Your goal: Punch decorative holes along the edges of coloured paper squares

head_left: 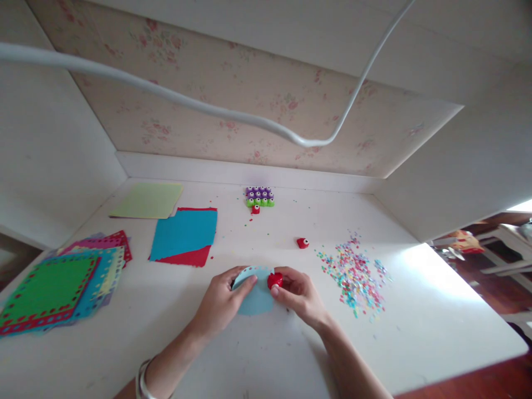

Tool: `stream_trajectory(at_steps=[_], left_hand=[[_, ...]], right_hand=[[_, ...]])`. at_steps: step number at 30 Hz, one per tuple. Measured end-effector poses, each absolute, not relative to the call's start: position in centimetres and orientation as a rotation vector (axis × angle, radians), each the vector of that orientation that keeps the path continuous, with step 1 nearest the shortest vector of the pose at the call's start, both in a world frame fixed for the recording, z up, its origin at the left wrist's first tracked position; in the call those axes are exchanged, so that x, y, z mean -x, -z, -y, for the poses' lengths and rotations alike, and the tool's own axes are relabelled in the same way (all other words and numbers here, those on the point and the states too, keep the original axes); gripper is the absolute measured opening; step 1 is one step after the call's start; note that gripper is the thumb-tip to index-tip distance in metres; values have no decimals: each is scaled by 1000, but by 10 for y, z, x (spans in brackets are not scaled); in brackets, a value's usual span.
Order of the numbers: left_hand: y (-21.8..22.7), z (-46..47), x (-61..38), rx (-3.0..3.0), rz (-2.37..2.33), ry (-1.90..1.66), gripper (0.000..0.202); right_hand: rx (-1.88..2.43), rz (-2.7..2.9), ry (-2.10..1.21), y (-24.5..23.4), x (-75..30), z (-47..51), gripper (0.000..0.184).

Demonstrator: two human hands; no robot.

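Note:
A light-blue paper circle (pixel 254 299) is held by its left side in my left hand (pixel 222 299), thumb on top. Small punched holes run along the circle's far edge. My right hand (pixel 301 296) grips a red craft punch (pixel 275 280) at the circle's right edge, with the thumb pressing on it. Whether the paper sits in the punch's slot I cannot tell. Beyond my right hand a second red punch (pixel 303 243) lies on the white table (pixel 257 360).
Several purple and green punches (pixel 260 195) stand in rows at the back, a red punch (pixel 255 209) before them. Confetti (pixel 357 274) is heaped at right. Blue and red sheets (pixel 185 233), pale green sheets (pixel 145 200) and hole-edged sheets (pixel 54 288) lie left. A white cable (pixel 208 112) hangs overhead.

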State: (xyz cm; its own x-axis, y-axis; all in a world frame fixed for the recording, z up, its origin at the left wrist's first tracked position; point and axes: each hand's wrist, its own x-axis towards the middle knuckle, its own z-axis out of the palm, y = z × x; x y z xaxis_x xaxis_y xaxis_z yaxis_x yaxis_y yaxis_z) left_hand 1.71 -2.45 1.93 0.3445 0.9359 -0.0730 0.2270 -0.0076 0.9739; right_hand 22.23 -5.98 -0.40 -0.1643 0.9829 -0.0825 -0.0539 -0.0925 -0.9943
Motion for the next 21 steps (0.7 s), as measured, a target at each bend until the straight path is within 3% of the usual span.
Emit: stream_trajectory(at_steps=[8,21], left_hand=[[-15,28,-18,-1646,-1188,-905,24],[-18,26,-13,-1447,-1238,-867,31]], right_hand=[[1168,1308,-1445,-3,-226,58,35],[1072,966,-1383,-1,-229,55,31]])
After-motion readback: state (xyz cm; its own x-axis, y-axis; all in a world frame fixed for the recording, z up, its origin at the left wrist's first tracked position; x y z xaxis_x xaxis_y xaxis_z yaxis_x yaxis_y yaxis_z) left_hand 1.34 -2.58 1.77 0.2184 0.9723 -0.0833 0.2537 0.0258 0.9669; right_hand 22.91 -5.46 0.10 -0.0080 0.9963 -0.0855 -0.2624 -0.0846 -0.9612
